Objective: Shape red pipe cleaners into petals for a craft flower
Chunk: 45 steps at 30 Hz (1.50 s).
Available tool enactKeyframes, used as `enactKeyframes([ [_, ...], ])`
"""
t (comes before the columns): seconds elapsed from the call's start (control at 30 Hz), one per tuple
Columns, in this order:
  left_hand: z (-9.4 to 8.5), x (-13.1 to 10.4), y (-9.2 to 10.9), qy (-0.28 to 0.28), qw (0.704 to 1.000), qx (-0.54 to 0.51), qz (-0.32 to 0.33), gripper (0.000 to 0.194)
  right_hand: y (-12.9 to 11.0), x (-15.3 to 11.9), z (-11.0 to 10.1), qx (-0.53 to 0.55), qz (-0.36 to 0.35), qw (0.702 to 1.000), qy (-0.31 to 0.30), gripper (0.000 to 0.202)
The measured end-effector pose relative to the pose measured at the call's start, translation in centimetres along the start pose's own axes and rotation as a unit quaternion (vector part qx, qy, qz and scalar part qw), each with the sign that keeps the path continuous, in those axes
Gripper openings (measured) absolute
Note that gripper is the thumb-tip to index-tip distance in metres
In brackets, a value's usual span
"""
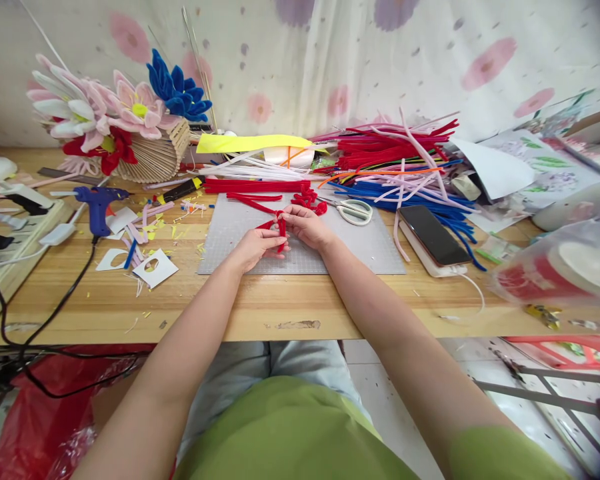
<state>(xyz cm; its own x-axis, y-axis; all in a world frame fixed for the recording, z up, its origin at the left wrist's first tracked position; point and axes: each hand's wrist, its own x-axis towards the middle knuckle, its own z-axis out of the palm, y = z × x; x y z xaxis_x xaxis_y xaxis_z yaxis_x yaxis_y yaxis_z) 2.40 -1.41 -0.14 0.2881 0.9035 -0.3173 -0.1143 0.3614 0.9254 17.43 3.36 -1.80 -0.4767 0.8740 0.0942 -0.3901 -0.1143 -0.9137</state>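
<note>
Over the grey cutting mat (300, 263), my left hand (258, 248) and my right hand (304, 225) meet around a bent red pipe cleaner (282, 230). The fingers of my left hand close on its lower part, and my right fingertips pinch it near the top. Straight red pipe cleaners (257, 187) lie along the mat's back edge. Just behind my right hand sits a small pile of curled red pieces (307, 198). Scissors with pale green handles (356, 212) rest on the mat to the right.
A blue glue gun (98, 205), cut card pieces (155, 268) and a fluffy flower bouquet (130, 123) are on the left. Coloured pipe cleaners (395, 153) are heaped at the back right, near a phone (434, 235) and a bagged cup (570, 267).
</note>
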Motion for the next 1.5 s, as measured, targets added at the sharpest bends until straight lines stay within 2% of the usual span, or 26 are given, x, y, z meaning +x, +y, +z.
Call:
enactKeyframes([
  [0.2,0.0,0.5,-1.0,0.010,0.997,0.024,0.068,0.028,0.0,0.1,-0.3,0.014,-0.005,0.999,0.029,0.023],
  [0.4,0.2,0.8,-1.3,0.051,0.995,0.004,0.083,0.025,-0.3,0.1,-0.6,0.016,-0.024,0.999,0.036,0.022],
  [0.63,0.7,0.4,-0.3,0.073,0.997,-0.009,0.036,0.009,-0.4,0.1,-0.6,-0.006,-0.020,0.998,0.062,0.023],
  [0.77,0.9,0.2,0.2,0.081,0.996,-0.017,0.015,0.011,-0.6,0.1,-0.4,-0.011,-0.030,0.997,0.067,0.025],
  [0.9,1.0,0.3,0.0,0.075,0.997,-0.006,0.018,0.015,-0.7,0.2,-0.5,-0.013,-0.040,0.997,0.068,0.026],
  [1.1,0.8,0.7,-0.3,0.093,0.995,-0.016,0.029,0.008,-0.8,0.0,-0.6,0.017,-0.023,0.998,0.053,0.024],
  [1.17,0.6,0.7,-0.2,0.087,0.996,-0.027,0.022,0.005,-0.9,-0.2,-0.7,0.042,-0.003,0.999,0.028,0.022],
  [1.23,0.3,0.6,-0.1,0.071,0.997,-0.032,0.010,0.002,-1.1,-0.4,-0.8,0.059,0.016,0.998,-0.001,0.029],
  [1.33,0.1,0.4,0.1,0.049,0.998,-0.029,0.001,0.004,-1.0,-0.4,-1.0,0.049,0.039,0.998,-0.027,0.033],
  [1.5,0.1,0.3,0.1,0.046,0.999,-0.022,-0.001,0.007,-0.4,0.1,-0.9,0.028,0.035,0.999,0.012,0.023],
])
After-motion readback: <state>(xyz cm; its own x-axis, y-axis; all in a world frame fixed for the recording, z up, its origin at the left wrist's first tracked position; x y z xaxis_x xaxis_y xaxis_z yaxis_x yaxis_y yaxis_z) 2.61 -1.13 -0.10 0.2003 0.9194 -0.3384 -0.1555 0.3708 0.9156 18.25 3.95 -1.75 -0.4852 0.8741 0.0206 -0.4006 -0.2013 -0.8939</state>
